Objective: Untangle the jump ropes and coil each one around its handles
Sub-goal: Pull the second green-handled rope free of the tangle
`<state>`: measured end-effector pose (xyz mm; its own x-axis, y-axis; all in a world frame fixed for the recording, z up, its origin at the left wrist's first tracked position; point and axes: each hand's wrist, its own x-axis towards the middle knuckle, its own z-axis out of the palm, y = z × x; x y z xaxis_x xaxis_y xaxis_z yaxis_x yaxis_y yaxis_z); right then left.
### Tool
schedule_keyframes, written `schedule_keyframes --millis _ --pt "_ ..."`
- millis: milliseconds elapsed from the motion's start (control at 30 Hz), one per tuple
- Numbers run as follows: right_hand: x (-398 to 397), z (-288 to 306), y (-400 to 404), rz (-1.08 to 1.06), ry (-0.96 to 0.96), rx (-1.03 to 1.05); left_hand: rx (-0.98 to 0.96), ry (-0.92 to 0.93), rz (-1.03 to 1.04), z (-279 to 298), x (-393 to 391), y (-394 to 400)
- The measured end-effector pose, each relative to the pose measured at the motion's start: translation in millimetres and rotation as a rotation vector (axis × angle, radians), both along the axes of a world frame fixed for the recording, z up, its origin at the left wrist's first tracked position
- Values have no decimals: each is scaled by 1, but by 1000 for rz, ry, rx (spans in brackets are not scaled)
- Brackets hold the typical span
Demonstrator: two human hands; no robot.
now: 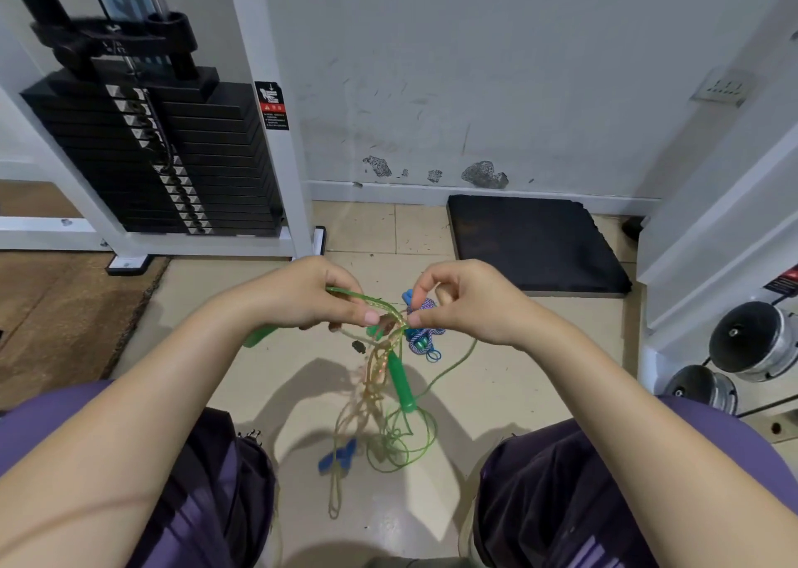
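Your left hand (311, 297) and right hand (468, 302) both pinch the green rope (425, 440) knot between them, above the floor; tangle hangs straight down, green handle (399, 377) dangling nearer right hand.

A black weight stack (155, 153) stands in a white machine frame (276, 135) at the far left of the tiled floor (496, 395), with a black and red warning label (271, 105) on the frame's upright. A black mat (535, 243) lies flat against the far wall's skirting, right of the frame. The white wall (475, 71) is scuffed, with patches of paint chipped off near its foot. Chrome dumbbell ends (751, 343) sit at the right edge. A brown mat (56, 308) covers the floor's left edge.
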<state>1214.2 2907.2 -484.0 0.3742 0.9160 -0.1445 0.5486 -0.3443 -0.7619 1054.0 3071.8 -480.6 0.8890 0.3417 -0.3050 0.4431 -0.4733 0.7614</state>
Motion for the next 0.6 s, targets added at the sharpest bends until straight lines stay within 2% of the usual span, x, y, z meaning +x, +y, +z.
schedule_keyframes --millis 200,300,367,500,600 --pt "27 3 -7 -104 -286 -81 237 69 173 -2 -10 25" --pt "31 3 -8 -131 -345 -114 256 59 221 -2 -11 29" --pt "28 2 -8 -126 -248 -66 218 -7 252 -1 -10 26" --pt "14 -1 -5 -108 -11 -29 -72 -187 321 -6 -3 10" --pt "5 -1 -1 -86 134 8 -172 -247 273 -9 5 -6"
